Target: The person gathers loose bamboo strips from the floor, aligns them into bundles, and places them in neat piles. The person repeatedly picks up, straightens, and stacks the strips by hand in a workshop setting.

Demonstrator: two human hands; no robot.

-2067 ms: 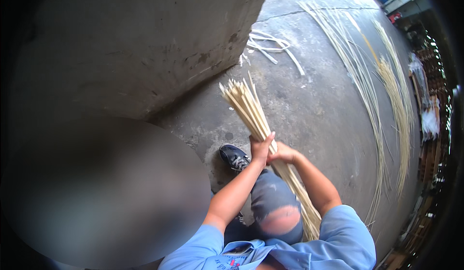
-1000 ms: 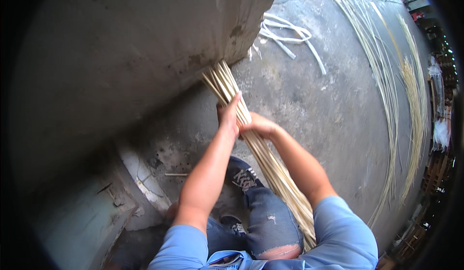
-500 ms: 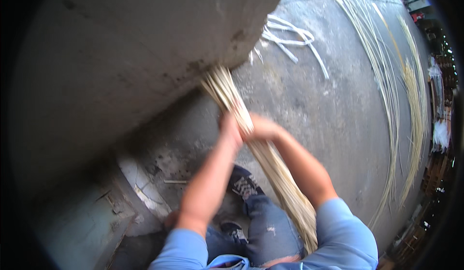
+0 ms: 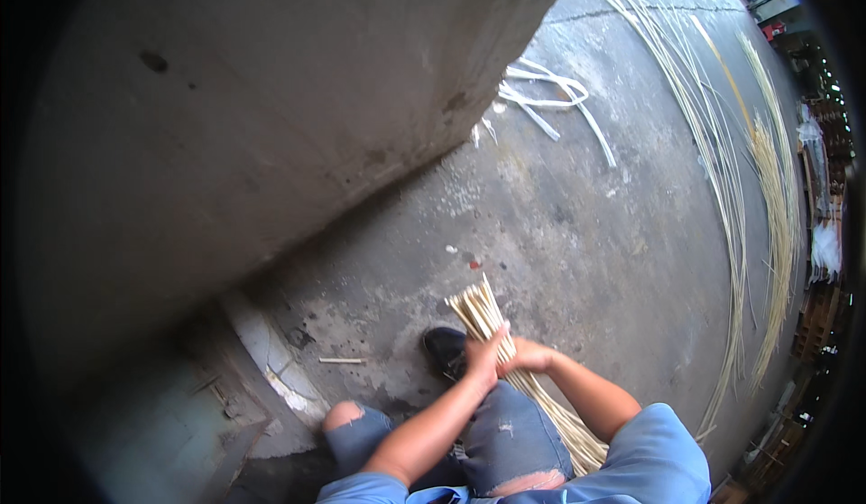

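Observation:
A bundle of thin pale canes (image 4: 477, 310) slants across my right thigh, its cut ends pointing ahead and fanned out a little. Close behind those ends, my left hand (image 4: 484, 356) is wrapped round the bundle. Pressed up beside it, my right hand (image 4: 529, 357) grips the canes too, its fingers partly hidden. The rest of the bundle runs back under my right arm, where its far end is out of sight.
A concrete wall (image 4: 271, 98) rises at the left. Long loose canes (image 4: 722, 170) and a thicker pile (image 4: 778, 197) lie on the floor at right. White strips (image 4: 550, 102) lie near the wall's corner. A short stick (image 4: 342, 360) is by my black shoe (image 4: 444, 351).
Both hands have drawn the bundle back and down toward my legs. Its cut ends, earlier against the foot of the wall, are now apart from it, over the floor.

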